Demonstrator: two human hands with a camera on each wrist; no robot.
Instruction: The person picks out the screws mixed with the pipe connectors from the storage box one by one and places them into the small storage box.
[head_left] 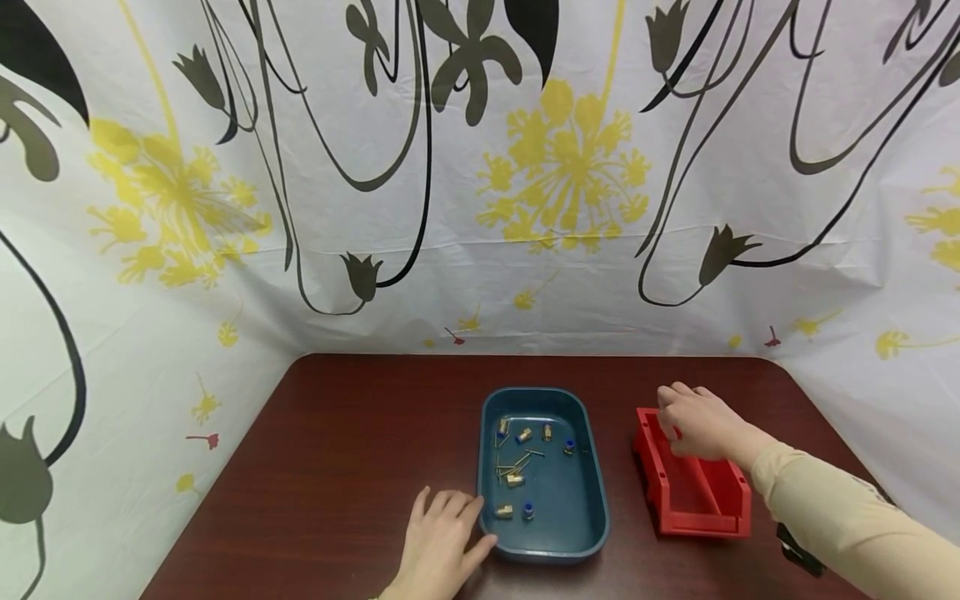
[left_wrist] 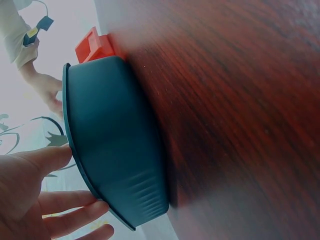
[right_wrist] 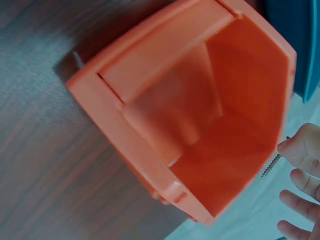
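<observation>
In the head view my left hand (head_left: pixel 438 542) is at the near left corner of a blue-green tray (head_left: pixel 566 529). Its thumb and fingertips touch the tray's rim, with the fingers fairly straight. My right hand (head_left: pixel 705 423) is over the far part of a red plastic bin (head_left: pixel 697 523). Between thumb and forefinger it pinches a screw (right_wrist: pixel 271 166), which shows in the right wrist view with its tip pointing down past the bin's edge. Inside the tray lie several thin screws (head_left: pixel 513 467), brass fittings (head_left: pixel 504 511) and blue-ended fittings (head_left: pixel 528 510).
Both containers stand on a dark red-brown wooden table (head_left: pixel 360 467), the bin to the right of the tray with a gap between. A white flower-patterned cloth (head_left: pixel 450 208) hangs behind the table and along its sides. Something black (head_left: pixel 798 550) is at the right wrist.
</observation>
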